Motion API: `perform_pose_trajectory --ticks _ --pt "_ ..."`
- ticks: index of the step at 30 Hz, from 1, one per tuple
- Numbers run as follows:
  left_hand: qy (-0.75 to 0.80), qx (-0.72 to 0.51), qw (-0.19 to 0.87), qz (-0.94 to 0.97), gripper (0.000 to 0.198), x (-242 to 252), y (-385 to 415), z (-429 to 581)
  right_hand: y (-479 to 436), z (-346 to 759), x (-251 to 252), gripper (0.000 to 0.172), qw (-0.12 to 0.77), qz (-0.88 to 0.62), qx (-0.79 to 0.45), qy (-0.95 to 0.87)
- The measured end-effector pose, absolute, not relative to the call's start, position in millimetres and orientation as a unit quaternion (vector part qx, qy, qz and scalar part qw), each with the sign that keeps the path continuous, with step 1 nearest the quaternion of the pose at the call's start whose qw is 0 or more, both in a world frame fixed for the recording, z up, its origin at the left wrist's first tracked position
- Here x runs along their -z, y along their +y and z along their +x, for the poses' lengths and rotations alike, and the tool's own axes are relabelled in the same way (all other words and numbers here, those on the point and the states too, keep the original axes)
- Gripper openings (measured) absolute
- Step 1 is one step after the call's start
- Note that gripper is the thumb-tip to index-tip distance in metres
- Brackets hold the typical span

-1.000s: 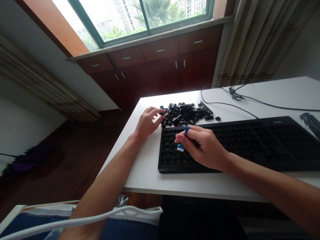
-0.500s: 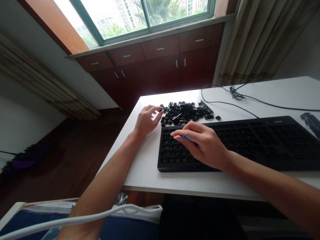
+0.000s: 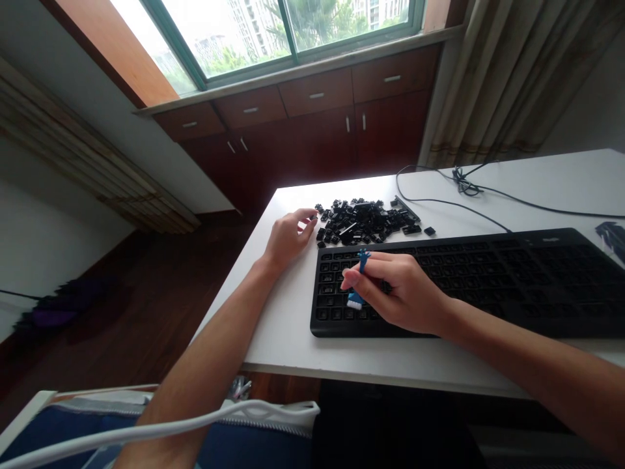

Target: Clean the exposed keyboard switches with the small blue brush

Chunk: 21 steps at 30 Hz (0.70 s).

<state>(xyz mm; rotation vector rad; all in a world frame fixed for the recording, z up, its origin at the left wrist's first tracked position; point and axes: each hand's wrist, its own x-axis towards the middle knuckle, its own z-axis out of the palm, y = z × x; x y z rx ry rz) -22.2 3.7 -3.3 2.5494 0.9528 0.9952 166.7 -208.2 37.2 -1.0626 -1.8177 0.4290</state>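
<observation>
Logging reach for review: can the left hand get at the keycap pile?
Probably yes: the left hand is beside the keycap pile, nothing between them, though it seems to pinch a keycap.

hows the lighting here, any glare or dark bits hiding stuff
Head view: sky in the window is washed out; head view: white tabletop looks brightest toward its far left corner; head view: the right half of the keyboard is dim, its key sockets hard to make out.

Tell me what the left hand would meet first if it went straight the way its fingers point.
Most likely the nearest edge of the heap of black keycaps, close beside the fingertips of the left hand; exact depth is unclear from this single view.
</observation>
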Motion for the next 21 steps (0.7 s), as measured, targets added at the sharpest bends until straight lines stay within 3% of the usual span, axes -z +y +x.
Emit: perform_pose_trajectory --ticks 5,17,21 --pt "0.338 -0.33 0.124 0.873 0.024 6.3 7.3 -24.6 -206.5 167.7 -33.7 0.02 0.477 -0.429 -0.062 -0.765" --pt "0.342 -0.313 0.1 0.88 0.023 6.6 9.0 -26.6 -211.5 165.2 -40.0 0.027 0.506 -0.425 -0.183 -0.728" --pt "0.35 -0.296 0.092 0.884 0.023 3.3 5.8 -24.9 -208.7 165.2 -36.0 0.028 0.469 -0.445 -0.139 -0.75"
